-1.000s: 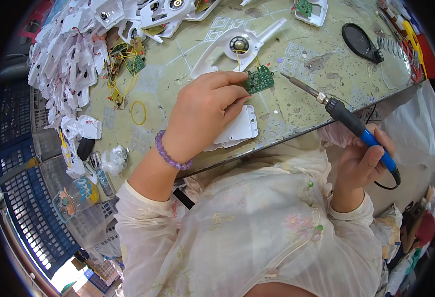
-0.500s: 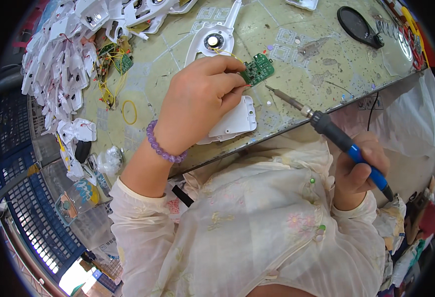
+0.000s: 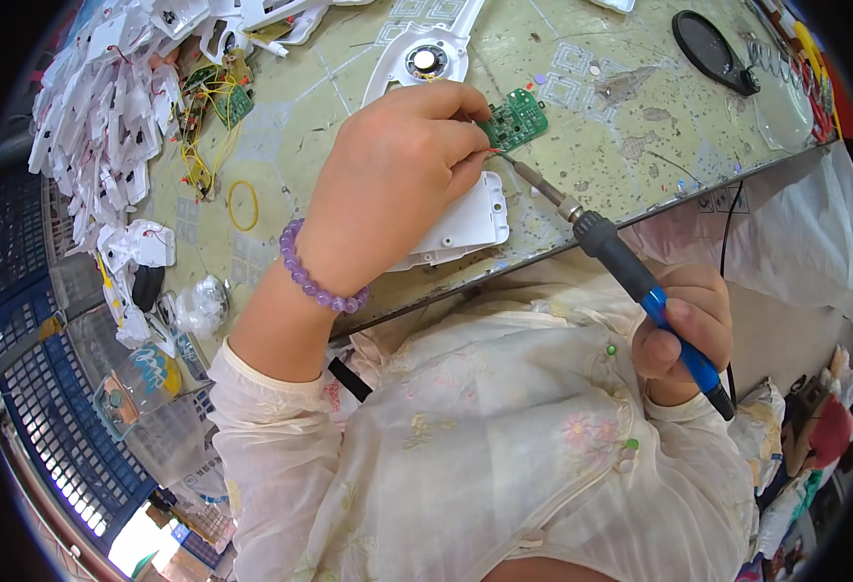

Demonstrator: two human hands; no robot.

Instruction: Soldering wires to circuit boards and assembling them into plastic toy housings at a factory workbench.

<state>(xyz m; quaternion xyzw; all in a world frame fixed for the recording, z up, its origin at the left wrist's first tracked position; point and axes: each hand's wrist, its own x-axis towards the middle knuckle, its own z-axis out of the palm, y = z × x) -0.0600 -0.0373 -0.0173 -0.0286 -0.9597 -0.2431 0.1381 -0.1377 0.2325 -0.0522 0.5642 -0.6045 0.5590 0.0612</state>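
My left hand (image 3: 399, 170), with a purple bead bracelet (image 3: 315, 276) on its wrist, is closed at the left edge of a small green circuit board (image 3: 517, 120). A red wire end pokes out by its fingertips, which are partly hidden. My right hand (image 3: 686, 325) grips the blue handle of a soldering iron (image 3: 596, 238). The iron's tip is beside the left fingertips at the board's lower edge; whether it touches cannot be made out. Under the left hand lies a white plastic cover (image 3: 465, 225). Just beyond is a white housing (image 3: 392, 70) with a round speaker-like part (image 3: 426, 60).
A big pile of white plastic housings (image 3: 96, 126) fills the table's left side, beside wired circuit boards (image 3: 218, 107). A yellow rubber band (image 3: 243, 206) lies nearer. At the far right are a black round lid-like piece (image 3: 708, 48) and a coiled metal spring (image 3: 771, 63).
The soldering iron has moved left with my right hand, bringing its tip up to the left fingertips and the board edge. My left hand keeps its grip; the whole view has shifted slightly.
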